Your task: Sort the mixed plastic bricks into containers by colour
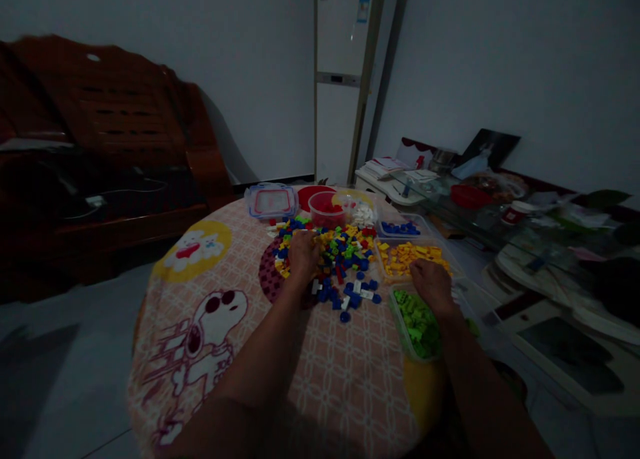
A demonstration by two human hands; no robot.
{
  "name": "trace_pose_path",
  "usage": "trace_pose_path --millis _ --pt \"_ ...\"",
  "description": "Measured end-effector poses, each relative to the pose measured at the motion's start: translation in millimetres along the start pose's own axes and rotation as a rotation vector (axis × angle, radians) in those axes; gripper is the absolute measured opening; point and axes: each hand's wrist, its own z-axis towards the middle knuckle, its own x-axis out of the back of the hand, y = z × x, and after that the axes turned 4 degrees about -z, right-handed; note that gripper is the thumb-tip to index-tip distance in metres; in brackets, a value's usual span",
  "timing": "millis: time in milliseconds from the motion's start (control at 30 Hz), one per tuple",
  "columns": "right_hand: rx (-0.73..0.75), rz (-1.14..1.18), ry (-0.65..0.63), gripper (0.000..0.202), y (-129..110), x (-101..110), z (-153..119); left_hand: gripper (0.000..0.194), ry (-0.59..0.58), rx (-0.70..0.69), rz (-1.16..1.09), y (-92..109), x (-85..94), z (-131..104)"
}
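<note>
My left hand [303, 253] reaches into a mixed pile of toy building bricks [345, 245], its fingers curled together at the left side. What the fingertips pinch is hidden among the bricks. My right hand [432, 283] is closed over the near right edge of a clear box of yellow bricks [407, 257]; anything inside that fist is out of sight. Just below it stands a clear box of green bricks [415, 322], and behind the yellow one is a box with blue bricks [400, 228]. Loose blue and white bricks [353, 295] lie in front of the pile.
A round tub with red bricks [327, 209] stands behind the pile, beside white bricks [363, 215] and a blue-rimmed clear lid [273, 201]. A patterned cloth [345, 385] covers the round table. To the right is a cluttered glass-topped stand [450, 199]; a wooden bench [115, 132] is left.
</note>
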Motion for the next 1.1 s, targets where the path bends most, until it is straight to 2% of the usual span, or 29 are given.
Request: trace_pose_path --millis 167,400,533,633,867,1000,1100 --pt "0.002 -0.004 0.008 0.033 1.5 -3.5 -0.6 0.034 -0.079 -0.003 -0.018 -3.8 -11.4 1.8" --pt "-0.011 -0.013 0.024 0.033 4.5 -9.7 2.4 0.034 -0.050 -0.001 -0.122 1.8 -19.8 1.6" --pt "-0.004 0.003 0.027 0.033 5.1 -10.6 2.7 0.035 -0.032 0.011 -0.232 12.9 -22.4 0.3" --pt "0.009 0.013 0.035 0.033 5.0 -9.7 2.5 0.027 -0.075 0.049 -0.319 26.6 -27.0 -3.0" --pt "-0.004 0.030 0.030 0.032 2.8 -5.7 1.4 0.020 -0.215 0.096 -0.630 57.7 -43.3 -20.2" --pt "0.015 0.024 0.045 0.031 4.8 -8.3 2.1 0.018 -0.322 0.234 -0.939 60.9 -56.1 -26.1" --pt "0.021 0.018 0.052 0.031 6.4 -11.3 3.4 0.020 -0.374 0.315 -1.085 59.7 -62.3 -27.1"
